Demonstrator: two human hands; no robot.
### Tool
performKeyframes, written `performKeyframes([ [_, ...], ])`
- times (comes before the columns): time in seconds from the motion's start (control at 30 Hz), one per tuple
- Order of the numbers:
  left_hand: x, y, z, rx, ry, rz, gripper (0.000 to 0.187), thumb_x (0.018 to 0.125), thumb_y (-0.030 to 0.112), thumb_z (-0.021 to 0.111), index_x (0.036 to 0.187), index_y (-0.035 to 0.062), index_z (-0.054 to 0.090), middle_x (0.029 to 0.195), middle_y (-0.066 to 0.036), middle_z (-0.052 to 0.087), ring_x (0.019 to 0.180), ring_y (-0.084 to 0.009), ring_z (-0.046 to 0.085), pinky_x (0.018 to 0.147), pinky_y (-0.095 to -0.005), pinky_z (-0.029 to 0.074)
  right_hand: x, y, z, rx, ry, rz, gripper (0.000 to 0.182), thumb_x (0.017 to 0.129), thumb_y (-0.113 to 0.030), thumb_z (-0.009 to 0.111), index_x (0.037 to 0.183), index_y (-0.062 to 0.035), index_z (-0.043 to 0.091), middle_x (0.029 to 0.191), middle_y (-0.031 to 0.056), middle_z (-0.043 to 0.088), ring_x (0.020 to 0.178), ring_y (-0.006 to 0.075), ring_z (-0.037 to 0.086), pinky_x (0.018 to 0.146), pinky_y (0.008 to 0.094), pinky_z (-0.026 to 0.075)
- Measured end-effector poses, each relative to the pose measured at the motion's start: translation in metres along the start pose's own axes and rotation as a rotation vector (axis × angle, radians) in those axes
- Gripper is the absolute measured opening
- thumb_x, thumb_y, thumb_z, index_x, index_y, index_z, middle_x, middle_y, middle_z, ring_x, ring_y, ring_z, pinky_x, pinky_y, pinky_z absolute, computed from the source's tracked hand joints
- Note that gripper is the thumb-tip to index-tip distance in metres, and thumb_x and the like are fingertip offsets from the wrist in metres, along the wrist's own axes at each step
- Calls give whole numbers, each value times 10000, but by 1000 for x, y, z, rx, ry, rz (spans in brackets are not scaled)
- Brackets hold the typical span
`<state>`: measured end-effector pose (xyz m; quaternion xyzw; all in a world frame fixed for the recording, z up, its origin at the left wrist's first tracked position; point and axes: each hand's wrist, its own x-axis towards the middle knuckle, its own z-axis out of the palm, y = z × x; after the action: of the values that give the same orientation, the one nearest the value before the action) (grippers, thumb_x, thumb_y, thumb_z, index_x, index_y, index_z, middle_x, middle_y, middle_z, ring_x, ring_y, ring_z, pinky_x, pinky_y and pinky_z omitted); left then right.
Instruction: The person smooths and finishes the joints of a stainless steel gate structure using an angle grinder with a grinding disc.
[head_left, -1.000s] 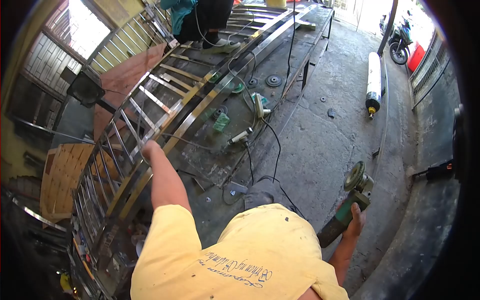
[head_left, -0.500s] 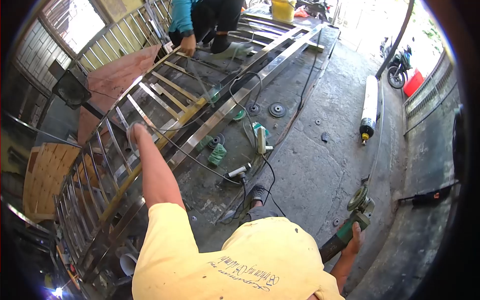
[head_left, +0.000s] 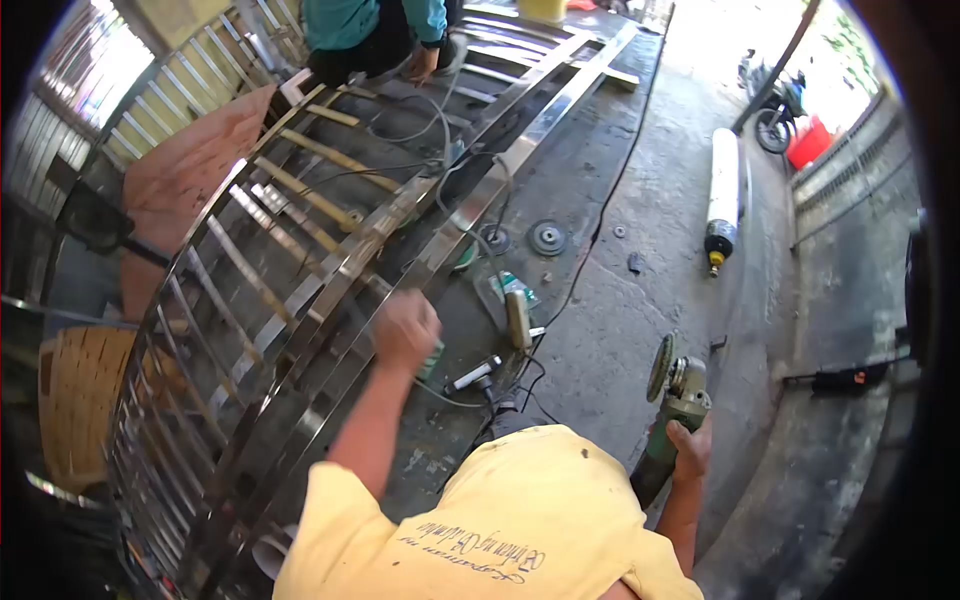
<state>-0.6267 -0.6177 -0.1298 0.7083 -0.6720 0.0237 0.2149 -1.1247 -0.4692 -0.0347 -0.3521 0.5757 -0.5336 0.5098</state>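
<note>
On the right, my right hand (head_left: 692, 448) is closed round the green body of an angle grinder (head_left: 660, 440), whose disc (head_left: 661, 367) points up and away from me. My left hand (head_left: 407, 325) looks closed over the near metal beam (head_left: 440, 243), beside a green packet (head_left: 431, 360); it is blurred, and whether it holds anything cannot be made out. A large metal frame with many slats (head_left: 228, 268) lies to the left. White-and-grey plug piece (head_left: 473, 374) and a power strip (head_left: 517, 320) lie on the floor with cables.
A person in a teal top (head_left: 340, 22) crouches at the far side of the frame. Grinding discs (head_left: 547, 238) lie on the floor. A white gas cylinder (head_left: 723, 185) lies at the right, near a wall. A black cable (head_left: 627, 165) runs along the floor.
My left hand has come off the frame's slats and moved right, over the near beam. The grinder in my right hand has shifted left and up. The view has shifted slightly.
</note>
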Motion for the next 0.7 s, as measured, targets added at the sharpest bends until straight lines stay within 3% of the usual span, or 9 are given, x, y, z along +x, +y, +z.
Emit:
performKeyframes([
  [0.03, -42, 43, 26, -242, -196, 4, 265, 893, 319, 688, 943, 67, 620, 952, -183, 644, 922, -414, 629, 808, -555, 500, 3, 0, 0, 18, 12, 11, 751, 788, -311, 889, 1349, -48, 464, 986, 107, 639, 759, 234, 679, 652, 381, 594],
  [0.1, -104, 76, 59, -212, -483, -59, 625, 882, 477, 719, 1365, 113, 560, 1235, -205, 606, 1149, -430, 595, 944, -557, 496, 13, -3, 2, 61, 24, 24, 816, 769, -284, 900, 1406, -53, 445, 1040, 107, 632, 784, 241, 683, 671, 384, 599],
  [0.17, -130, 103, 64, -46, -635, -170, 691, 869, 492, 732, 1428, 144, 525, 1300, -190, 588, 1200, -411, 585, 1010, -545, 463, 20, -7, 1, 78, 21, 39, 771, 781, -272, 886, 1379, -64, 447, 1033, 111, 633, 778, 242, 684, 670, 398, 603],
  [0.27, -130, 103, 76, -15, -625, -220, 665, 844, 476, 755, 1392, 157, 556, 1293, -171, 589, 1211, -409, 567, 1043, -546, 421, 31, -1, -1, 140, 0, 51, 732, 786, -251, 877, 1349, -75, 443, 1019, 115, 636, 769, 251, 688, 668, 410, 604],
  [0.37, -133, 94, 85, -12, -565, -116, 613, 836, 469, 758, 1334, 162, 576, 1214, -156, 592, 1175, -387, 587, 1021, -536, 422, 40, 3, -11, 148, -31, 70, 751, 784, -236, 879, 1364, -78, 429, 1011, 113, 637, 771, 259, 693, 669, 411, 606],
  [0.4, -139, 91, 86, -20, -424, -38, 568, 803, 429, 787, 1259, 153, 590, 1127, -138, 587, 1102, -369, 610, 947, -542, 451, 41, 1, -12, 142, -28, 50, 714, 785, -246, 878, 1324, -73, 443, 994, 117, 637, 759, 259, 691, 659, 409, 607],
  [0.53, -136, 89, 58, -31, -146, -3, 558, 749, 333, 838, 1200, 119, 588, 1041, -123, 573, 1000, -364, 619, 834, -528, 485, 35, -8, -19, 156, 1, 18, 644, 782, -263, 884, 1238, -70, 473, 953, 121, 633, 729, 260, 689, 637, 410, 610],
  [0.7, -101, 95, -13, 53, 219, 214, 600, 776, 309, 847, 1266, 93, 574, 1078, -128, 564, 1003, -348, 597, 848, -518, 467, 35, -5, -44, 215, 9, 49, 672, 781, -250, 885, 1272, -80, 457, 968, 118, 626, 738, 266, 690, 644, 418, 614],
])
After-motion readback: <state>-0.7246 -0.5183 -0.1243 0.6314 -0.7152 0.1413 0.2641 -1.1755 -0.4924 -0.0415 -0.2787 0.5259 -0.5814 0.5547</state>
